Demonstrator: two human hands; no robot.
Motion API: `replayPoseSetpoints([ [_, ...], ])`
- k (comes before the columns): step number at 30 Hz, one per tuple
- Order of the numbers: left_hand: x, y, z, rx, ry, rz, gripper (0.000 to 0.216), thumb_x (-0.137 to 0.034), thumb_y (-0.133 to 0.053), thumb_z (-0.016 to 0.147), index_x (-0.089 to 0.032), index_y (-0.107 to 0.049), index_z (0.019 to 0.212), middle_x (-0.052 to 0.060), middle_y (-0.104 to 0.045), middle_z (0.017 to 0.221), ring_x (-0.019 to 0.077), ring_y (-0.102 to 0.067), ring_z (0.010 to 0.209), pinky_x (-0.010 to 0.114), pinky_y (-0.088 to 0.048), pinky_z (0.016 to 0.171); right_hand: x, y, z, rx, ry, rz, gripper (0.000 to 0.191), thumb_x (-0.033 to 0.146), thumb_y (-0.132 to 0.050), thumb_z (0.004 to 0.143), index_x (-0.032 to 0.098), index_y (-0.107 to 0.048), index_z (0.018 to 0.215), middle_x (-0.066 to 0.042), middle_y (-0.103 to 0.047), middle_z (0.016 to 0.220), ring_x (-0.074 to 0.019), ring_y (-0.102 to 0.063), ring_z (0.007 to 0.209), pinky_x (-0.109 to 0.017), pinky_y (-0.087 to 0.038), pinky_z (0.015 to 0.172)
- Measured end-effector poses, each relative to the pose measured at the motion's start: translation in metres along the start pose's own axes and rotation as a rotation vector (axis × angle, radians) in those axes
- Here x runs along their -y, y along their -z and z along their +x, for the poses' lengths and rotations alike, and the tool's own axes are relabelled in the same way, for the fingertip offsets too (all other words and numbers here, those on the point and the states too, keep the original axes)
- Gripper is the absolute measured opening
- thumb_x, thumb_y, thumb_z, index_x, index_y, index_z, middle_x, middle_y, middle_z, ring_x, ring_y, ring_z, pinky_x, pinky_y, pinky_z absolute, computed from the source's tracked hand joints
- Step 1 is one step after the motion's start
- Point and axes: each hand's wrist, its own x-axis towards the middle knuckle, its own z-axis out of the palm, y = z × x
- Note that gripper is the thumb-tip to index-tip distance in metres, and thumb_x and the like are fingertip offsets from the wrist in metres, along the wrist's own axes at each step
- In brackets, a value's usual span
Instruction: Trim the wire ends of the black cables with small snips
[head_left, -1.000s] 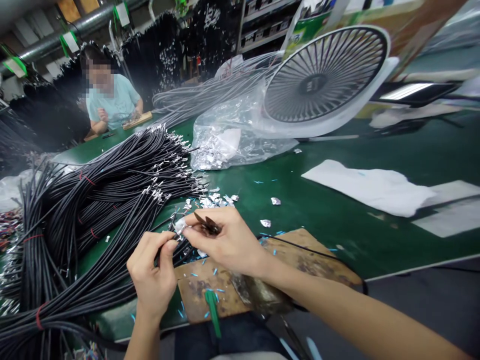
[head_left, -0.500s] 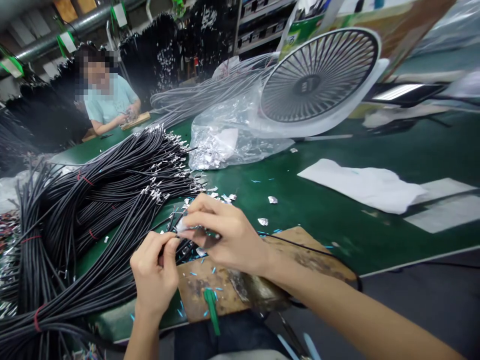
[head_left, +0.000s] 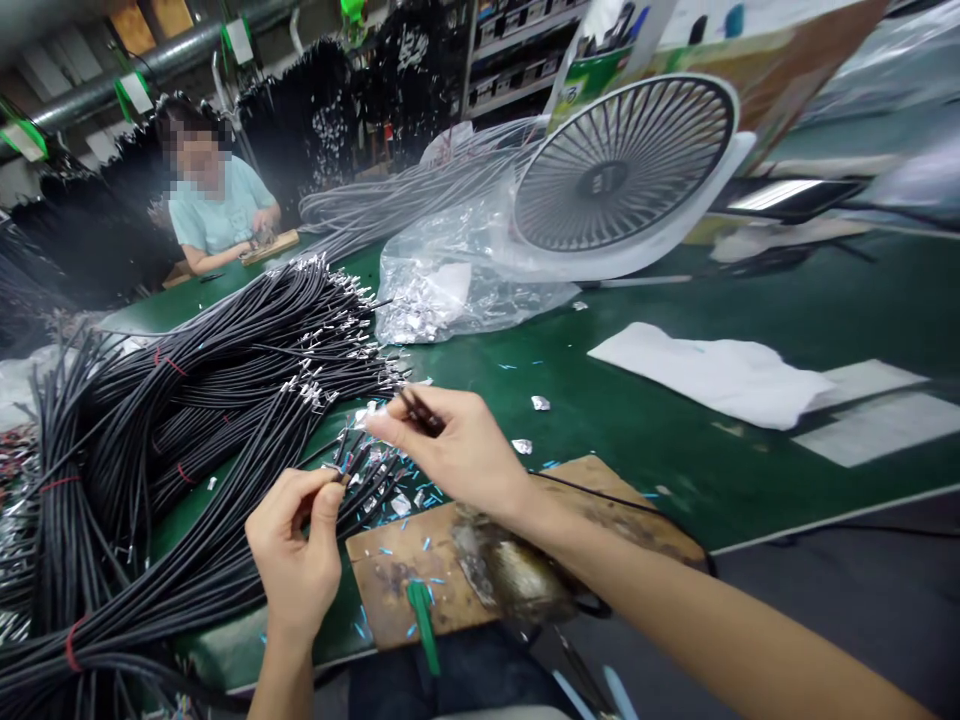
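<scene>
My left hand (head_left: 296,545) is closed, thumb and forefinger pinching a black cable (head_left: 341,478) near its stripped end, where thin coloured wires show. Up and to the right of it, my right hand (head_left: 461,450) is closed too. At its fingertips is a crumpled scrap of silvery foil (head_left: 367,415). A slim dark tool (head_left: 421,412) is tucked in the same hand; its kind I cannot make out. Below the hands, more stripped cable ends (head_left: 375,480) lie among blue wire bits and foil scraps.
Bundles of black cables (head_left: 225,390) with red ties cover the left side. A clear plastic bag (head_left: 480,310) and a fan (head_left: 622,180) stand behind. A stained wooden board (head_left: 397,560) with a green-handled part (head_left: 421,610) lies in front. Another person (head_left: 221,205) sits across the table.
My right hand has pulled away from the cable end, up and slightly right, with the foil scrap at its fingertips. My left hand has shifted slightly left, still pinching the cable.
</scene>
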Motion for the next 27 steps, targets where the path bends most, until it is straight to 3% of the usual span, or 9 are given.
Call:
replayPoseSetpoints([
  [4,0.001,-0.001,0.001,-0.019,-0.047,-0.005,0.008,-0.018,-0.060,0.080,-0.020,-0.067,0.081,-0.001,-0.064,0.069,0.0096,-0.058,0.060,0.019,-0.044,0.053,0.005,-0.002,-0.006,0.145,0.224,0.009,0.011,0.012,-0.060,0.078,0.013,-0.066,0.069,0.000,-0.055,0.060,-0.0074,-0.045,0.053,-0.020,-0.036,0.049],
  [8,-0.003,-0.001,0.002,0.026,-0.062,-0.012,0.009,-0.016,-0.059,0.081,-0.019,-0.067,0.080,0.000,-0.065,0.070,0.0116,-0.060,0.062,0.021,-0.046,0.054,0.003,-0.004,-0.009,0.119,0.327,0.010,0.010,0.012,-0.061,0.079,0.011,-0.068,0.072,-0.002,-0.058,0.061,-0.0082,-0.049,0.053,-0.020,-0.039,0.049],
  [17,-0.005,-0.012,-0.001,-0.139,-0.094,0.066,0.006,-0.015,-0.065,0.077,-0.019,-0.065,0.073,-0.003,-0.059,0.063,0.0081,-0.053,0.057,0.019,-0.041,0.051,0.005,-0.004,-0.012,0.109,0.300,-0.073,0.013,0.010,-0.057,0.077,0.012,-0.068,0.069,-0.001,-0.061,0.057,-0.0085,-0.050,0.050,-0.020,-0.041,0.048],
  [19,-0.004,-0.010,0.000,-0.103,-0.071,0.037,0.005,-0.015,-0.065,0.076,-0.019,-0.065,0.073,-0.003,-0.061,0.064,0.0091,-0.055,0.059,0.020,-0.043,0.053,0.005,-0.004,-0.013,0.100,0.308,-0.075,0.014,0.009,-0.056,0.077,0.012,-0.069,0.071,-0.001,-0.063,0.058,-0.0085,-0.051,0.051,-0.020,-0.041,0.048],
  [23,-0.004,-0.003,0.004,0.090,0.033,0.008,0.005,-0.017,-0.064,0.077,-0.019,-0.068,0.077,-0.001,-0.067,0.068,0.0110,-0.061,0.059,0.021,-0.046,0.053,0.002,-0.004,-0.014,0.069,0.346,-0.080,0.015,0.010,-0.055,0.076,0.013,-0.069,0.074,-0.002,-0.064,0.060,-0.0090,-0.053,0.051,-0.020,-0.043,0.050],
  [27,-0.003,0.000,0.005,0.126,0.029,-0.002,0.006,-0.017,-0.063,0.077,-0.019,-0.069,0.077,0.000,-0.068,0.069,0.0111,-0.062,0.059,0.020,-0.048,0.053,0.001,-0.005,-0.015,0.088,0.306,-0.108,0.013,0.013,-0.056,0.076,0.014,-0.069,0.073,-0.001,-0.064,0.060,-0.0091,-0.053,0.051,-0.020,-0.042,0.049],
])
